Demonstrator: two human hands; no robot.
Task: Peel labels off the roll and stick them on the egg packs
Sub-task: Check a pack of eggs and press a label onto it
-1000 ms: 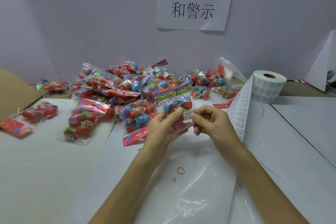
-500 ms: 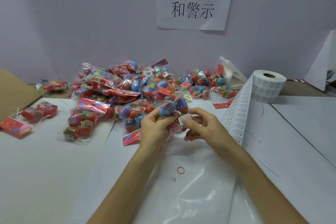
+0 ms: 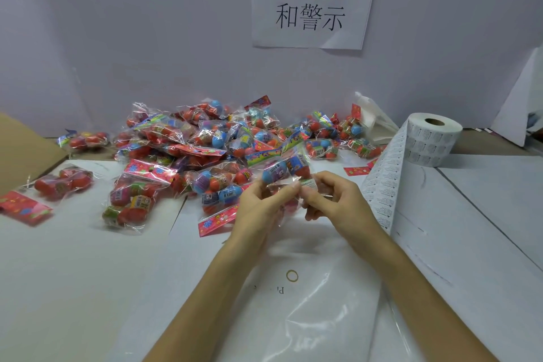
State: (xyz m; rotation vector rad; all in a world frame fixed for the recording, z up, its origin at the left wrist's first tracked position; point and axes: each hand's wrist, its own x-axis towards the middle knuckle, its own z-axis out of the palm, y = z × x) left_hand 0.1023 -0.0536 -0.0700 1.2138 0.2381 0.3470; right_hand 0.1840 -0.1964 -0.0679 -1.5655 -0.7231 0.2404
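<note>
Both hands stay at frame centre: your left hand (image 3: 261, 206) grips the clear plastic pack of coloured eggs (image 3: 279, 170), your right hand (image 3: 340, 203) keeps pinching the small white label (image 3: 309, 184) against it, so sticking looks unfinished.

Pack (image 3: 282, 173): clear bag of coloured eggs, raised, gripped by left hand (image 3: 258, 209). Label (image 3: 308, 184): small, white, at the pack's lower edge, pinched by right hand (image 3: 338, 203); apparently adhered. Other packs (image 3: 205, 144) heaped behind. Roll (image 3: 432, 141) upright at right, its strip (image 3: 385, 185) trailing forward.
</note>
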